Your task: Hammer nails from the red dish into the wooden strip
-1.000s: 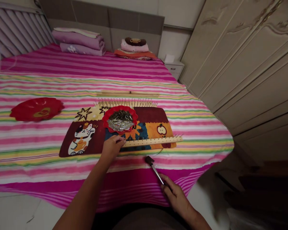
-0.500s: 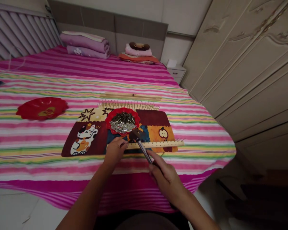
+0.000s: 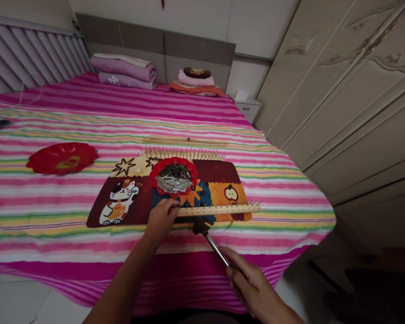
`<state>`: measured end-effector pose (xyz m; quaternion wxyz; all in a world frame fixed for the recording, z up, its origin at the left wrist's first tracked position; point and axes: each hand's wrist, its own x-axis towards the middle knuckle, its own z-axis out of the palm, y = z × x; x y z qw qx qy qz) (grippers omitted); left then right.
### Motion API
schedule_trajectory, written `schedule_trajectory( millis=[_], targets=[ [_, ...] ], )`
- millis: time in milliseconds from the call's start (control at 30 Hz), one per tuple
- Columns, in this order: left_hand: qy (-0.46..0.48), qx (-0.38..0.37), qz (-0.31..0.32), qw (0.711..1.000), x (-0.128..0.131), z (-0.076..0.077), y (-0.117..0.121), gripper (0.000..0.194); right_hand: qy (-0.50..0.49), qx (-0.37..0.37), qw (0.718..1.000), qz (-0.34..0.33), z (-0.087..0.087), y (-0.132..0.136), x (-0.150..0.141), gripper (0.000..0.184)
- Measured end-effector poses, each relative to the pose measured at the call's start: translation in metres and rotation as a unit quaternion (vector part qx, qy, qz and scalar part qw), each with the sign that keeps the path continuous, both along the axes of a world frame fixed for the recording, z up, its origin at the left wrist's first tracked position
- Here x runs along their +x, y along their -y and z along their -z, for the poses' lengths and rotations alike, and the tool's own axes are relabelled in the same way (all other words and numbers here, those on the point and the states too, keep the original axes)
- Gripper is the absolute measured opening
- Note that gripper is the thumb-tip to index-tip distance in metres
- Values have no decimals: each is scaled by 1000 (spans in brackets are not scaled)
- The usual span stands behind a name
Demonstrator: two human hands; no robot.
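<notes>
My right hand (image 3: 251, 281) is wrapped around the handle of a hammer (image 3: 217, 247). The hammer's dark head hangs just in front of the near edge of the patterned mat (image 3: 121, 180). Across the mat lies a narrow wooden strip (image 3: 219, 209) with a row of dark marks and several nails standing up toward its right end. My left hand (image 3: 162, 217) rests over the strip's left part, thumb and finger pinched together; what is between them is too small to make out. Just beyond, a red scalloped bowl (image 3: 151, 180) holds a heap of nails (image 3: 175, 179), some silvery, some darker.
Behind the bowl, a wooden strip (image 3: 185, 155) bristles with upright nails, with plain wooden strips (image 3: 168, 139) farther back. A red plate (image 3: 47, 159) sits to the left on the striped sheet. Folded bedding (image 3: 124, 74) lies by the headboard; a wardrobe (image 3: 337, 103) stands at right.
The hammer has moved back toward me and to the right, from above the strip to in front of the mat. My left hand stays at the strip. The view has tilted slightly upward.
</notes>
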<state>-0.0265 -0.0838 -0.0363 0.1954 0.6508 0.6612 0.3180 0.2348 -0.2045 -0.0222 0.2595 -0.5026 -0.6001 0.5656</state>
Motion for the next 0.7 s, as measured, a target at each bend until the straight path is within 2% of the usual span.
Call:
schedule_trajectory(
  millis=[133,200,267,333,433,700],
  targets=[
    [-58,64,-45,995,-12,-20,-14,22,-38,-86,993,69,53,17,19,56],
    [-134,53,-39,989,-14,-29,-27,23,-61,-132,982,120,73,22,21,66],
    [-222,9,-25,975,-11,-37,-42,24,-83,-171,969,155,83,23,19,73],
    [-285,-44,-19,957,-6,-42,-55,24,-106,-195,960,171,83,23,16,75],
    [-312,-97,-15,945,0,-46,-66,24,-136,-210,948,195,75,20,13,73],
    [-322,-106,-12,941,-8,-51,-65,28,-143,-225,941,209,65,19,10,72]
  ],
)
